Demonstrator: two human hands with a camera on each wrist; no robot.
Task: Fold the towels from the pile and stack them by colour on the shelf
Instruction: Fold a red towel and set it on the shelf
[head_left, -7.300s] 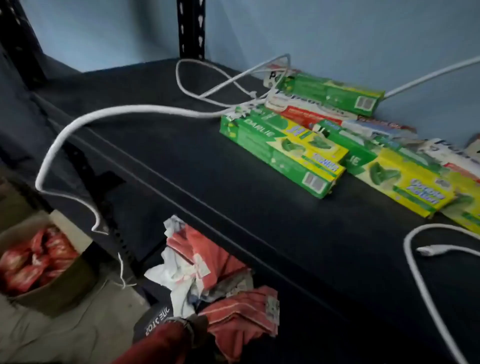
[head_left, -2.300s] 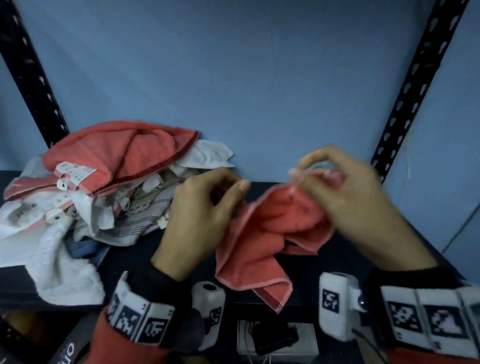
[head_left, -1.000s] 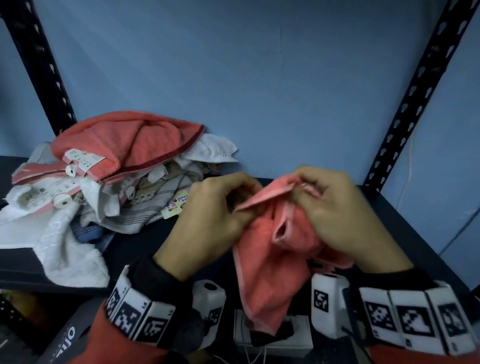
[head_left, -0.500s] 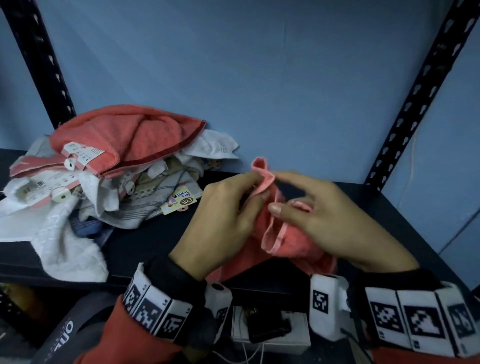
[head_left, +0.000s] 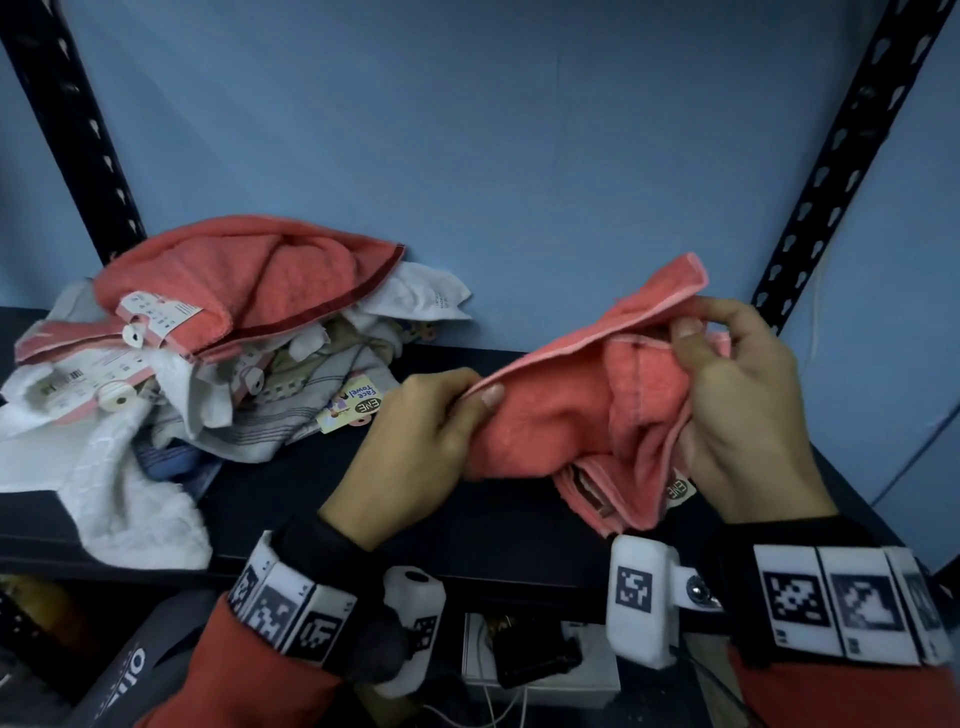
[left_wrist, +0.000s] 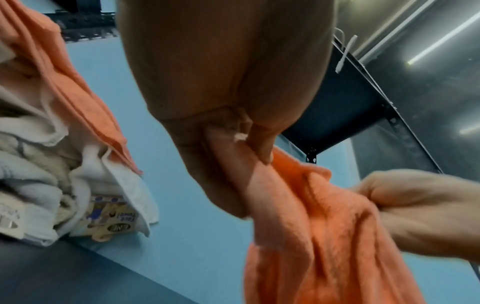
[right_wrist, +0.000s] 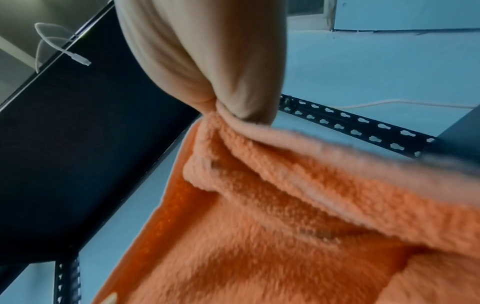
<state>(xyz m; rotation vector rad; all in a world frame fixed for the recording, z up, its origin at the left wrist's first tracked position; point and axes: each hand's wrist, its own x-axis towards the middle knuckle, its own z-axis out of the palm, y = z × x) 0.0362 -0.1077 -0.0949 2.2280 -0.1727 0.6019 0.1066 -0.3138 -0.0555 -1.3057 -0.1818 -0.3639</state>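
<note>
A small coral towel (head_left: 566, 415) hangs crumpled between both hands above the dark shelf (head_left: 291, 488). My left hand (head_left: 415, 441) pinches its left edge between thumb and fingers; the left wrist view shows that pinch on the coral towel (left_wrist: 298, 205). My right hand (head_left: 727, 395) grips the upper right hem, seen close up on the towel (right_wrist: 259, 205) in the right wrist view. The pile of towels (head_left: 197, 353), coral on top with white and striped grey ones beneath, lies at the shelf's left, with paper tags showing.
Black perforated uprights (head_left: 852, 156) stand at both back corners against a blue wall. A white towel (head_left: 130, 499) droops over the shelf's front edge. Below the shelf sit a white box and cables (head_left: 535, 660). Another shelf board (right_wrist: 78, 154) spans overhead.
The hands have drawn apart, stretching the coral towel's top edge out between them; the right hand rose and moved right. The pile has not moved.
</note>
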